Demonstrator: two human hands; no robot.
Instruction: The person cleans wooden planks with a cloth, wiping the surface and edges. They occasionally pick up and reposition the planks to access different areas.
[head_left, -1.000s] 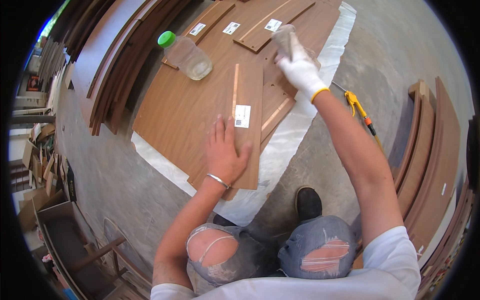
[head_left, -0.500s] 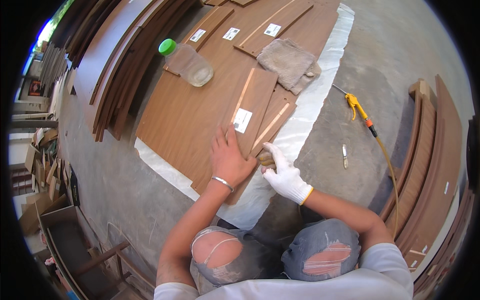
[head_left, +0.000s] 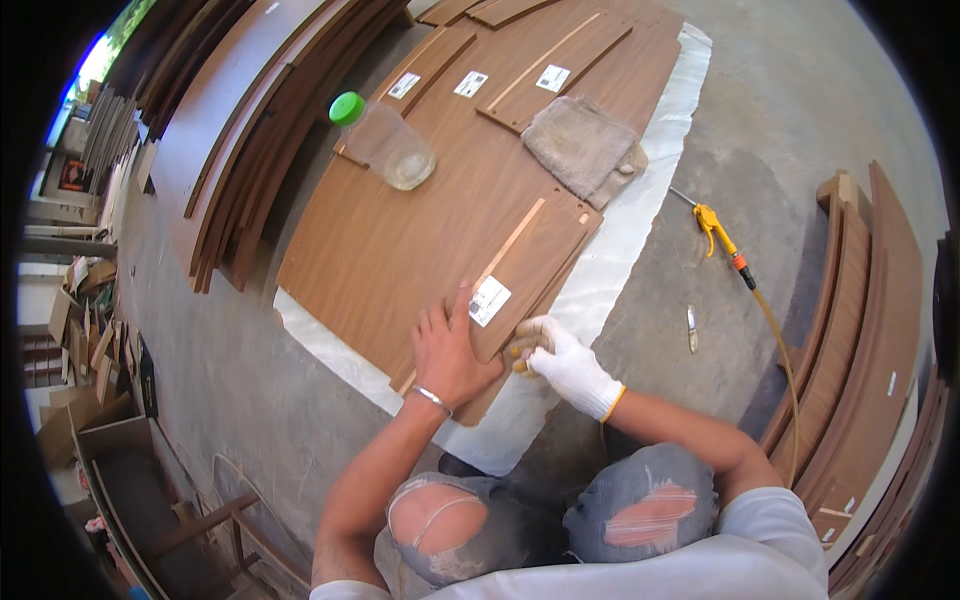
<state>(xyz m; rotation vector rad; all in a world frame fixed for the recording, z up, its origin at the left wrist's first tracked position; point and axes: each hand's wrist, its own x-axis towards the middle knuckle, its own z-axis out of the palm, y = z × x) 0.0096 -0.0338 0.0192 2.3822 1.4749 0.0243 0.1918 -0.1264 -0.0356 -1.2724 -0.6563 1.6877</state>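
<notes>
— Bare left hand (head_left: 450, 350)?
— Fingers spread, resting on a narrow brown wooden board (head_left: 540, 260) lying over a larger brown wooden panel (head_left: 390, 250).
— White-gloved right hand (head_left: 572, 370)?
— Half-curled at the board's edge; cannot tell its grip.

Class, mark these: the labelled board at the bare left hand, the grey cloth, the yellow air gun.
Labelled board (head_left: 530, 262), head view: bare wood beyond its label.
Grey cloth (head_left: 580, 145), head view: middle of its top.
Yellow air gun (head_left: 717, 231), head view: its body.

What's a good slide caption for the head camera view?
Bare left hand and gloved right hand at a labelled board, with a rag, jar and air gun nearby.
</notes>
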